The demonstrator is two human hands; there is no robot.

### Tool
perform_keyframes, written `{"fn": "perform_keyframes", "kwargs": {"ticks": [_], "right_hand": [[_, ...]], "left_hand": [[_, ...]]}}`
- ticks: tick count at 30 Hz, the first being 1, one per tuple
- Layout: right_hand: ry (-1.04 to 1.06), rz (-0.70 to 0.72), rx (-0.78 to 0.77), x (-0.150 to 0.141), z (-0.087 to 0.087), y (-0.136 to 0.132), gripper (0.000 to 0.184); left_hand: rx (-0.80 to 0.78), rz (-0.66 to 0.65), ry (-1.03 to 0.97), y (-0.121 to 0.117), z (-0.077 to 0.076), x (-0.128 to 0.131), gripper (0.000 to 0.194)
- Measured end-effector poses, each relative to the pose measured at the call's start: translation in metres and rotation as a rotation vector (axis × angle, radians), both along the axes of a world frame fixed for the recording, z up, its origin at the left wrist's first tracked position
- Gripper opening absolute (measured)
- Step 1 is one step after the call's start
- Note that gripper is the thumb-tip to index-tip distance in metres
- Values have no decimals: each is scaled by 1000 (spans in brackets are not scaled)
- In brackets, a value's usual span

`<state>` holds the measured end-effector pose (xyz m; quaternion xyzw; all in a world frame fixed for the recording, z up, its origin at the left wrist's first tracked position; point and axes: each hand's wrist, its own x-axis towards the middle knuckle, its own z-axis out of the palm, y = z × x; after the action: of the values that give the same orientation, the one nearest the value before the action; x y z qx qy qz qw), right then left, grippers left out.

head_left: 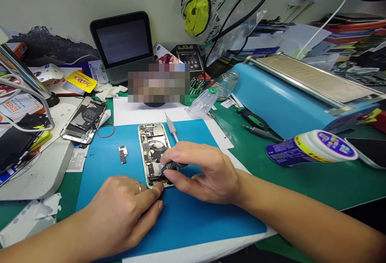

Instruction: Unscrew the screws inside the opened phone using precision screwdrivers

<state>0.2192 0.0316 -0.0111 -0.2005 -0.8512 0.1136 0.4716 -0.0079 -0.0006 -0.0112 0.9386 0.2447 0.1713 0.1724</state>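
Observation:
An opened smartphone [157,146], its battery and boards bare, lies on a blue work mat [211,214]. My left hand [126,206] is closed, with a fingertip pressed on the phone's lower edge; a ring is on one finger. My right hand [208,170] pinches a grey-handled screwdriver [170,166], its tip down at the lower part of the phone. Part of that tool and the phone's right side are hidden by my fingers. Beyond the phone lies a second grey screwdriver [171,127]. A small loose phone part [122,154] sits to the left on the mat.
Another opened phone [86,120] rests on a white base [51,166] at left, near a red rubber band [105,130]. To the right are a purple tub [310,147], a green-black tool handle [253,118] and a blue machine [265,94]. A tablet-like screen [123,40] stands behind.

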Motion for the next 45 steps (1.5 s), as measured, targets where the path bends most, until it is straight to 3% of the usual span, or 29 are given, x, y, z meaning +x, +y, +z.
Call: {"fn": "perform_keyframes", "kwargs": {"ticks": [7,13,28,45], "right_hand": [[-17,28,78,1,1,4,47],[-91,1,207,2,4,4,42],[-43,-37,218,-6,-1,3,32],[-68,-117,317,-7,-2,5,36]], "left_hand": [[2,-4,-3,0,0,0,27],[3,-5,9,0,-1,0,25],[13,13,-2,-1,-1,-3,24],[21,12,13,0,-3,-3,25]]}}
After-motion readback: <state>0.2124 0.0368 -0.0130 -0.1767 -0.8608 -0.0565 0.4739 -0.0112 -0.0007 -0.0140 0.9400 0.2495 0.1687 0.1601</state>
